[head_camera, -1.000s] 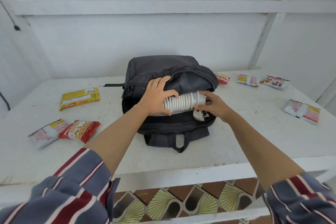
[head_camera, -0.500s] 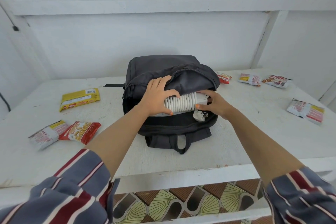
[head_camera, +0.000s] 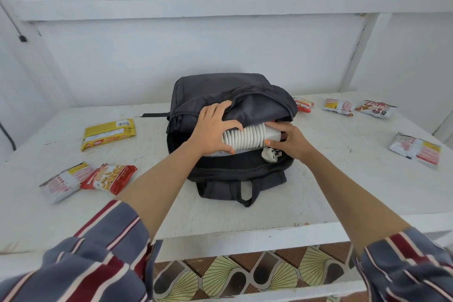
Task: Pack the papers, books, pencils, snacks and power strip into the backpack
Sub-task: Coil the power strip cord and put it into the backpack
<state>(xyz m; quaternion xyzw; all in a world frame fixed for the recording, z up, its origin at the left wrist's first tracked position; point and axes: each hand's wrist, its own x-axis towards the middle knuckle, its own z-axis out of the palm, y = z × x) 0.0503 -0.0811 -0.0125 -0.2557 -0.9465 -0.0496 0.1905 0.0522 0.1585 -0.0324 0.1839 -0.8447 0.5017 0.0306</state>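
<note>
White cord-wrapped power strip (head_camera: 247,138) half inside open dark backpack (head_camera: 220,91) — snacks (head_camera: 107,131) scattered.

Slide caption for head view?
Left hand and right hand hold the cord-wrapped power strip in the open backpack mouth.

Beyond the fingers (head_camera: 214,109) rises a white-painted wall (head_camera: 196,56), crossed high above them by a horizontal beam (head_camera: 196,7) and, off to their right, by a slanting post (head_camera: 355,51); far to their left a thin black cable (head_camera: 14,24) runs down the wall. Under and around them spreads a worn white table (head_camera: 343,191), lit softly and evenly. Nearer than the fingers, past the table's scuffed edge, shows a floor (head_camera: 220,274) tiled in brown and cream fan shapes.
</note>
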